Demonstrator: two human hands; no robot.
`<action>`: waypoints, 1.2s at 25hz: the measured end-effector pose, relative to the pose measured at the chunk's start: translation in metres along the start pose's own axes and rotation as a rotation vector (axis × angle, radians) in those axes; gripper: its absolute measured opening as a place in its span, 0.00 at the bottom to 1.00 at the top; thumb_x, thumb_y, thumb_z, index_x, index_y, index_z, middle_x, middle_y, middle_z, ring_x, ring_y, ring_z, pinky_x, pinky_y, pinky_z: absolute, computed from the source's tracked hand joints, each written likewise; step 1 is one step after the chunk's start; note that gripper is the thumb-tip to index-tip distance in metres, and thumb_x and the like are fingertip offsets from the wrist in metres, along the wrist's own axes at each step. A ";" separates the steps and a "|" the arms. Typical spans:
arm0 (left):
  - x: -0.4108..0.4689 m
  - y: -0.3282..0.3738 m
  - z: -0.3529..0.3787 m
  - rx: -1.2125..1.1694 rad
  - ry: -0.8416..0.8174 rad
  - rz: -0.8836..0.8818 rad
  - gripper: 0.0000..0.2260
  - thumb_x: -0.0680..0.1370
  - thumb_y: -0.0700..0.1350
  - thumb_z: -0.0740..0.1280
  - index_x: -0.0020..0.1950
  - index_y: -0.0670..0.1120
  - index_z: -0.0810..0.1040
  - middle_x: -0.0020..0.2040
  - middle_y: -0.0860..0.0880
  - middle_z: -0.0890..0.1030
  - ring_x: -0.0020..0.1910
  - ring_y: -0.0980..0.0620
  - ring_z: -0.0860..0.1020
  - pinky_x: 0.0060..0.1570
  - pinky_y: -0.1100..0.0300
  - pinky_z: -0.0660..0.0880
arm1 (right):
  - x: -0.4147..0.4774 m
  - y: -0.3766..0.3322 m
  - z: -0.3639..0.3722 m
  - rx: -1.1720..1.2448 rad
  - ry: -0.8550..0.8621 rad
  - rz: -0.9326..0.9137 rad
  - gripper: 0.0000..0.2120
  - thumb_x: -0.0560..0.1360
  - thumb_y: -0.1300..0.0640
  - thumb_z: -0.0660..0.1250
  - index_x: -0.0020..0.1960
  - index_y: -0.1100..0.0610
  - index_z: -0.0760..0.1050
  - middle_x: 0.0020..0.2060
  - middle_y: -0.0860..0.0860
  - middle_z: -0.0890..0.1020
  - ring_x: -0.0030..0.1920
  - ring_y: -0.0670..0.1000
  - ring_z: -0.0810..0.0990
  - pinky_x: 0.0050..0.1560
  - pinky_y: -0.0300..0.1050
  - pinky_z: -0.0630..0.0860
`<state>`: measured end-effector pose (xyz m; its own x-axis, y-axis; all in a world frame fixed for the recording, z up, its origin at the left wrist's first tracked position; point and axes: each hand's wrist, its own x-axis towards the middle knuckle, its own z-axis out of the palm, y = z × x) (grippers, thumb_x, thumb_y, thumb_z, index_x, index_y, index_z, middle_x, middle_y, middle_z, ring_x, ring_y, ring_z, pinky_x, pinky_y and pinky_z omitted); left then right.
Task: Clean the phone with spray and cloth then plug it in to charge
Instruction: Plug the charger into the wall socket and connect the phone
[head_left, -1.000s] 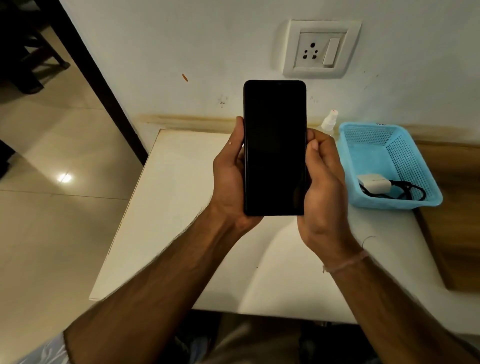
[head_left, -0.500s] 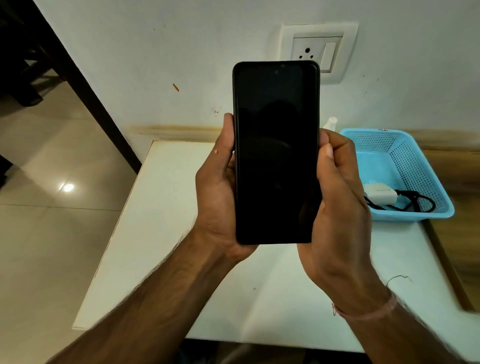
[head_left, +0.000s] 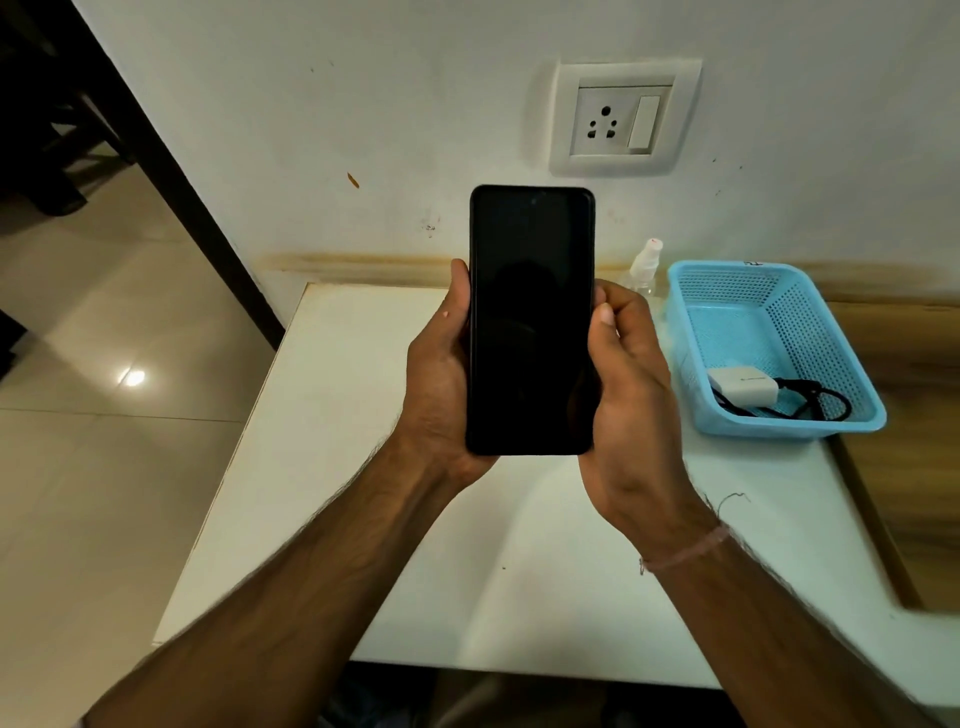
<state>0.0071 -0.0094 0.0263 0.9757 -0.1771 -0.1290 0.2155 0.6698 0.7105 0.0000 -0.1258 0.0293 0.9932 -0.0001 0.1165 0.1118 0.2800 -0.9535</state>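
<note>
A black phone (head_left: 531, 317) with a dark screen is held upright above the white table (head_left: 332, 467), screen toward me. My left hand (head_left: 441, 379) grips its left edge and my right hand (head_left: 631, 395) grips its right edge, thumb on the side. A small clear spray bottle (head_left: 647, 262) with a white nozzle stands by the wall, partly hidden behind my right hand. A white charger (head_left: 744, 387) with a black cable (head_left: 810, 400) lies in the blue basket (head_left: 779, 291). A wall socket (head_left: 621, 119) with a switch is above. No cloth is visible.
The blue basket sits at the table's right, next to a wooden surface (head_left: 914, 415). A dark door frame (head_left: 171, 171) runs down the wall's left side, with glossy floor tiles (head_left: 93, 415) beyond the table's left edge.
The phone was raised closer to the camera half a second ago; now it is lower and farther again, and the view has tilted up so the whole socket shows.
</note>
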 end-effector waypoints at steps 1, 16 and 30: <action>0.004 -0.002 -0.002 0.004 0.004 -0.011 0.30 0.82 0.64 0.54 0.71 0.44 0.75 0.62 0.40 0.80 0.59 0.41 0.80 0.61 0.45 0.78 | 0.003 0.004 -0.001 -0.024 0.004 0.009 0.11 0.83 0.51 0.54 0.58 0.46 0.75 0.57 0.49 0.81 0.60 0.51 0.80 0.61 0.54 0.77; 0.034 -0.012 -0.032 0.087 0.290 -0.101 0.28 0.83 0.63 0.54 0.68 0.42 0.78 0.60 0.40 0.84 0.53 0.40 0.84 0.46 0.48 0.83 | 0.039 0.046 -0.017 -0.257 0.034 0.204 0.13 0.83 0.51 0.55 0.61 0.47 0.76 0.54 0.45 0.82 0.55 0.48 0.80 0.57 0.50 0.79; 0.049 -0.027 -0.058 0.771 0.717 0.039 0.12 0.80 0.38 0.62 0.49 0.48 0.85 0.49 0.48 0.86 0.46 0.47 0.83 0.52 0.49 0.82 | 0.049 0.070 -0.035 -0.646 0.200 0.191 0.02 0.77 0.58 0.68 0.49 0.54 0.79 0.39 0.46 0.81 0.42 0.46 0.80 0.44 0.37 0.77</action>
<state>0.0512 0.0059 -0.0396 0.8304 0.4719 -0.2962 0.3455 -0.0191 0.9382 0.0573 -0.1396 -0.0414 0.9773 -0.2021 -0.0636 -0.1297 -0.3336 -0.9338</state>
